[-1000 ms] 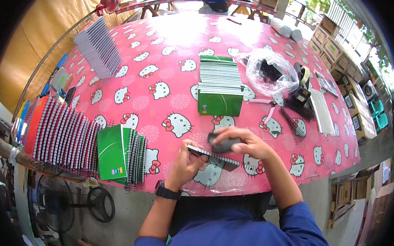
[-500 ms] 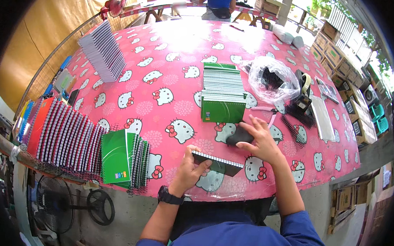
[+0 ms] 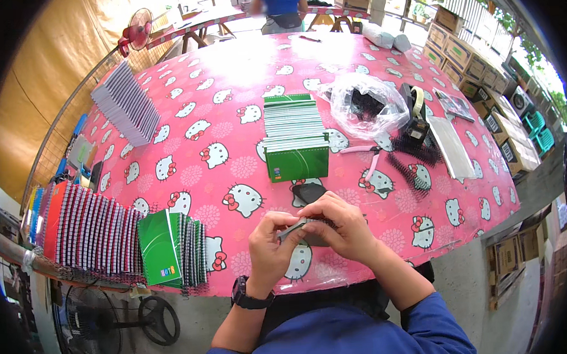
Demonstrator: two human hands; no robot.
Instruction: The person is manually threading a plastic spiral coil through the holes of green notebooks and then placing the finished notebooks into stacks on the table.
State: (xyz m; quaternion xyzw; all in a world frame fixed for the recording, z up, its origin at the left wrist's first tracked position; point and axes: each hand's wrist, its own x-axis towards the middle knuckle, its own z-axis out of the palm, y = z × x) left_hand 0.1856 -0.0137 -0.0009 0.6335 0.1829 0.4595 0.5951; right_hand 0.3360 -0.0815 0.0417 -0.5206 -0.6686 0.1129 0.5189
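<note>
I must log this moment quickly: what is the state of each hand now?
Left hand: closed, gripping the left end of the small notebook.
Right hand: closed on the same notebook, fingers over its top edge.

Clear plastic bag [image 3: 364,104] mid-table; brown cardboard boxes [image 3: 481,73] stacked along right edge.

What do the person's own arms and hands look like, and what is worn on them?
Both hands are bare, without gloves. The left hand has a black wristwatch on its wrist. The right hand wears nothing. Blue sleeves cover the upper arms; the forearms are uncovered.
</note>
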